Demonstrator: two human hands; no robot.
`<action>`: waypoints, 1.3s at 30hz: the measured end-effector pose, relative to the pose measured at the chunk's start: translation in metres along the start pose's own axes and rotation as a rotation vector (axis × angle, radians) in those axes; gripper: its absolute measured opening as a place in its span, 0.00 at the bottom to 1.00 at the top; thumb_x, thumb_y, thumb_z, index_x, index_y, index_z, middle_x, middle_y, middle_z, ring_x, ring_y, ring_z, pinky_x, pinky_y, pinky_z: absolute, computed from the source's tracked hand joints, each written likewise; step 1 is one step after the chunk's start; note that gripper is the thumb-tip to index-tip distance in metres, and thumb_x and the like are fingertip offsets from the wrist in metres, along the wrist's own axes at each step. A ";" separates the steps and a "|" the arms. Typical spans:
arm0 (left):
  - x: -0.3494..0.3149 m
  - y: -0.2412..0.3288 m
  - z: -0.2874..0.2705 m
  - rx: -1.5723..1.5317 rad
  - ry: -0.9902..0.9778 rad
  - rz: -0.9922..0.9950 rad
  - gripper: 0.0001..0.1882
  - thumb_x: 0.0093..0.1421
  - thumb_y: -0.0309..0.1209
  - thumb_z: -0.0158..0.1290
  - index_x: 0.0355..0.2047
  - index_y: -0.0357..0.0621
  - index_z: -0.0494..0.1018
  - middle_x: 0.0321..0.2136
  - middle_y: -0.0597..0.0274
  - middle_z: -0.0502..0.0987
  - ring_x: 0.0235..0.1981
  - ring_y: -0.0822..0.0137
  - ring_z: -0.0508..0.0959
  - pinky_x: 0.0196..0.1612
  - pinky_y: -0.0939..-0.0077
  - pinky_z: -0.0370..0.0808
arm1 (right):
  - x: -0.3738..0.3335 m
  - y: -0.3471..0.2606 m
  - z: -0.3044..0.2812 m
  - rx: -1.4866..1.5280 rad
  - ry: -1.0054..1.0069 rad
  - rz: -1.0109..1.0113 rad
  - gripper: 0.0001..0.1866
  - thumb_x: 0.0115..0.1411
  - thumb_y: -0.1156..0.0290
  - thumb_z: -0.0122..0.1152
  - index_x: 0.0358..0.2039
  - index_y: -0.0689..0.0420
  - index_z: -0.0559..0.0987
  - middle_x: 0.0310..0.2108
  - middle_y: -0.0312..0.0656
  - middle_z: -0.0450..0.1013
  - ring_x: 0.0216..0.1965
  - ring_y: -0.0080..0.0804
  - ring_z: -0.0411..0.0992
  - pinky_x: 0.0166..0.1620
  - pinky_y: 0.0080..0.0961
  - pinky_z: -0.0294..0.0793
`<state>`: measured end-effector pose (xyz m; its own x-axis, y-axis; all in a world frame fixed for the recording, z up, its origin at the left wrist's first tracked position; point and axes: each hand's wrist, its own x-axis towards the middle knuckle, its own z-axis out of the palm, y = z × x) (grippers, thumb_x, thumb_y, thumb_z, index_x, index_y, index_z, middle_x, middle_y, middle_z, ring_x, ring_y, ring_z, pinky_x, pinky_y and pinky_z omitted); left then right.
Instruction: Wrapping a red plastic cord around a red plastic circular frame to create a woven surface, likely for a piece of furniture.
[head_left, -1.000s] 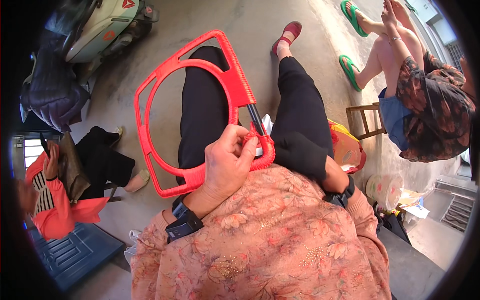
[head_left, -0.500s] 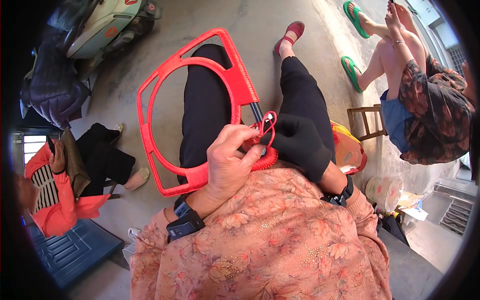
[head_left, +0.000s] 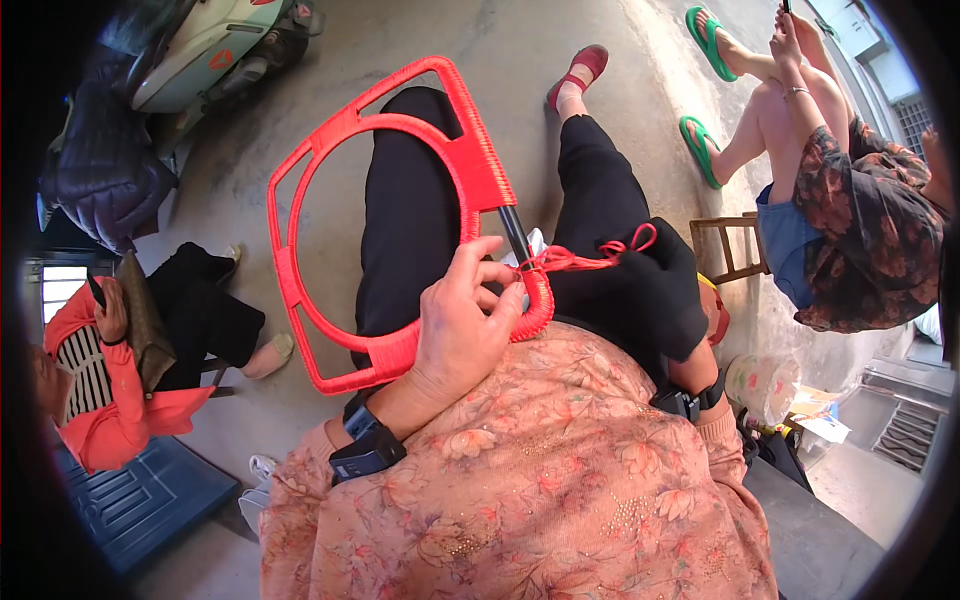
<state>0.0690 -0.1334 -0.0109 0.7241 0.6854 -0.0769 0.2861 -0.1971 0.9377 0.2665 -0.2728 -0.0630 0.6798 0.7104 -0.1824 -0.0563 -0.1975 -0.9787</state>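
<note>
Across my lap lies a rounded square frame [head_left: 482, 172] with a ring inside it, wound closely in red cord. A short stretch of black bar [head_left: 514, 230] shows bare near the corner closest to me. My left hand [head_left: 462, 318], bare, pinches the frame at the end of the winding beside this bar. From that spot a looped bundle of red cord [head_left: 580, 262] runs taut to the right. My right hand [head_left: 660, 300], in a black glove, is closed on the cord's far end; its fingertips are partly hidden against my dark trousers.
To the left sits a person in a coral jacket [head_left: 95, 415], beside a dark blue panel [head_left: 150, 495]. A scooter [head_left: 205, 60] stands far left. Another person in green flip-flops [head_left: 706, 150] sits on a wooden stool [head_left: 728, 245] at right. A whitish tub [head_left: 762, 388] stands nearer.
My right hand has moved right, away from my left, drawing the bunched red cord out straight. My left hand stays at the frame's corner with its fingers slightly shifted.
</note>
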 end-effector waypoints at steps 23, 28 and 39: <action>0.013 -0.011 0.006 -0.489 -0.270 -0.379 0.13 0.67 0.32 0.46 0.45 0.35 0.72 0.33 0.69 0.76 0.29 0.84 0.71 0.36 0.88 0.71 | 0.024 0.016 -0.011 1.257 -0.185 0.204 0.10 0.67 0.67 0.46 0.43 0.57 0.71 0.28 0.31 0.65 0.17 0.13 0.54 0.20 0.13 0.56; 0.015 -0.001 0.002 -0.550 -0.265 -0.455 0.13 0.67 0.33 0.46 0.44 0.36 0.72 0.33 0.66 0.77 0.30 0.82 0.73 0.37 0.87 0.72 | 0.024 0.021 -0.012 1.126 -0.168 0.193 0.09 0.68 0.65 0.44 0.42 0.54 0.71 0.28 0.30 0.64 0.16 0.13 0.55 0.18 0.13 0.55; 0.008 0.042 -0.039 -0.855 -0.277 -0.575 0.12 0.65 0.32 0.45 0.39 0.35 0.71 0.33 0.57 0.77 0.33 0.64 0.79 0.41 0.74 0.75 | -0.008 -0.063 0.033 0.530 -0.209 0.244 0.18 0.60 0.67 0.57 0.49 0.57 0.72 0.30 0.30 0.71 0.26 0.17 0.68 0.31 0.16 0.69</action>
<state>0.0619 -0.1088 0.0412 0.7689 0.3139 -0.5570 0.1728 0.7367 0.6537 0.2403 -0.2433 -0.0033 0.4466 0.8151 -0.3690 -0.5839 -0.0470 -0.8105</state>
